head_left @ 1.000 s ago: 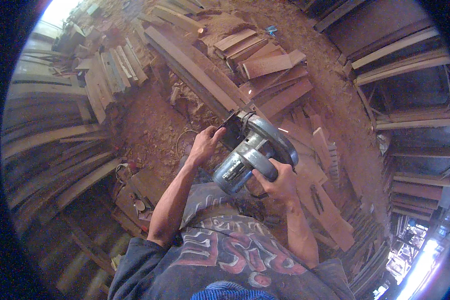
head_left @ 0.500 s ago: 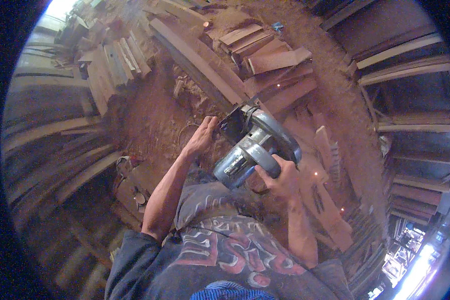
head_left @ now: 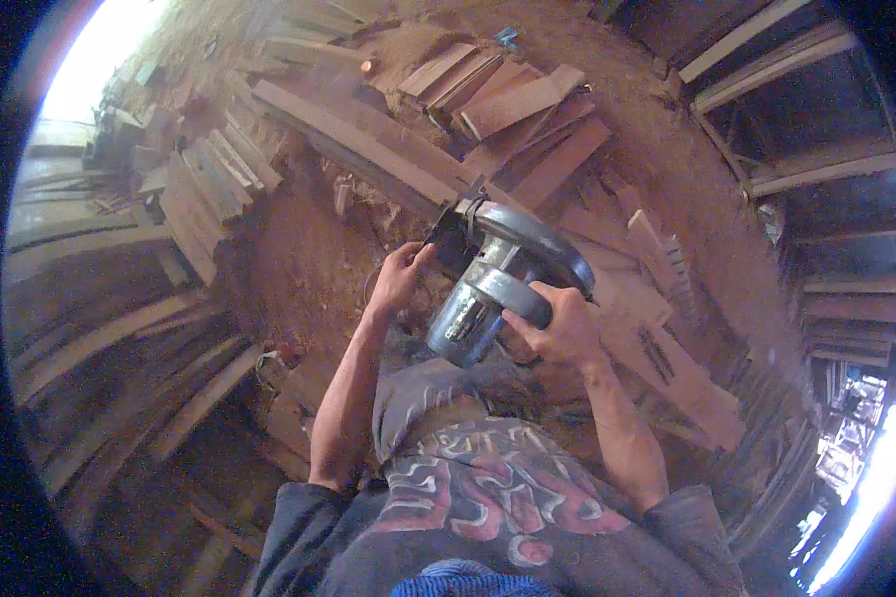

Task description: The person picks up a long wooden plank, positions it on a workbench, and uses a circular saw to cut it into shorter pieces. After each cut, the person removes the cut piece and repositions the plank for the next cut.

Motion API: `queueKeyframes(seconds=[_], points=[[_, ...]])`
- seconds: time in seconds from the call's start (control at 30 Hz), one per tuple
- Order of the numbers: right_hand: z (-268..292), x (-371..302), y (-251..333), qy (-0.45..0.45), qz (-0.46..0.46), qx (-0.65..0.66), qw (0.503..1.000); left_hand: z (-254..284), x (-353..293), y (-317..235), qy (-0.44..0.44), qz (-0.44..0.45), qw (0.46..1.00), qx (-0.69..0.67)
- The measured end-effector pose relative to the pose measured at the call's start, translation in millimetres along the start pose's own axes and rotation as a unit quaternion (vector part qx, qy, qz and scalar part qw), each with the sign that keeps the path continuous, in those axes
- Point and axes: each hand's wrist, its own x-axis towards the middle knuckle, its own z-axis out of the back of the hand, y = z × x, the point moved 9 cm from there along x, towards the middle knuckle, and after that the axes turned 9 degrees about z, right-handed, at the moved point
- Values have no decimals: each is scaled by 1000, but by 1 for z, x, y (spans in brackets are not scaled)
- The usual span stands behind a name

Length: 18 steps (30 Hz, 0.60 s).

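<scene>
A grey-black circular saw (head_left: 516,267) sits at the near end of a long wooden beam (head_left: 353,142), roughly in the middle of the view. My right hand (head_left: 560,326) is closed around the saw's loop handle. Beside the dark base plate on the saw's left is my left hand (head_left: 400,279), its fingers bent against the plate's edge. What lies under those fingertips is partly hidden. The saw's body also covers the blade and the beam's near end.
Short boards (head_left: 503,95) lie stacked beyond the beam, and more boards (head_left: 204,184) stand at far left. Planks (head_left: 682,373) cover the ground right of the saw. Timber racks (head_left: 826,164) line the right side; long timbers (head_left: 110,338) fill the left. Reddish sawdust (head_left: 294,234) coats the ground.
The whole view has turned a little, so the beam and board stacks appear shifted left. Both hands keep their places on the saw, which stays at the beam's end.
</scene>
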Motion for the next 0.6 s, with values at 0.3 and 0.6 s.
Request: queueKeyframes(seconds=[0.3,0.6], points=[[-1,-1,-3,-1,-16,2,1000,2,-4,-1,-26,30,999,9],[0,0,0,7,-19,29,999,2,-8,-6,-17,12,1000,-6]])
